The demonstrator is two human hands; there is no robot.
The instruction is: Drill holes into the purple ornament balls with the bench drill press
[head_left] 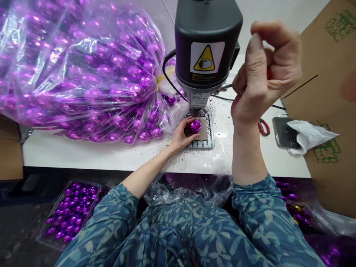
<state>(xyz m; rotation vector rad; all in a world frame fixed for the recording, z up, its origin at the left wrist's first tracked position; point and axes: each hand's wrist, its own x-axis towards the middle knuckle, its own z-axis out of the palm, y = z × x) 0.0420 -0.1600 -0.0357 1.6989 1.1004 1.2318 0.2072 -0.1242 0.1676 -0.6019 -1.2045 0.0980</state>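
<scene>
A shiny purple bauble [196, 126] sits on a brown square pad [204, 129] over the slotted metal base plate [211, 141] of a small drill press [208, 44]. My left hand [185, 135] curls around its left side, thumb in front and fingers behind, holding it. The chuck [196, 111] is directly above, its tip at the bauble's top; whether it touches is hard to tell. To the right of the motor housing, my raised right hand [267, 70] is closed around the drill press lever, mostly hidden, with a bit of red knob [268, 73] showing.
A huge clear bag [83, 74] of purple baubles fills the left of the white table [55, 152]. Dark shavings lie around the base. Red-handled scissors [264, 127], a phone [286, 131], tissue [307, 135] and a cardboard box [328, 111] are right; a bauble tray [69, 211] stands below left.
</scene>
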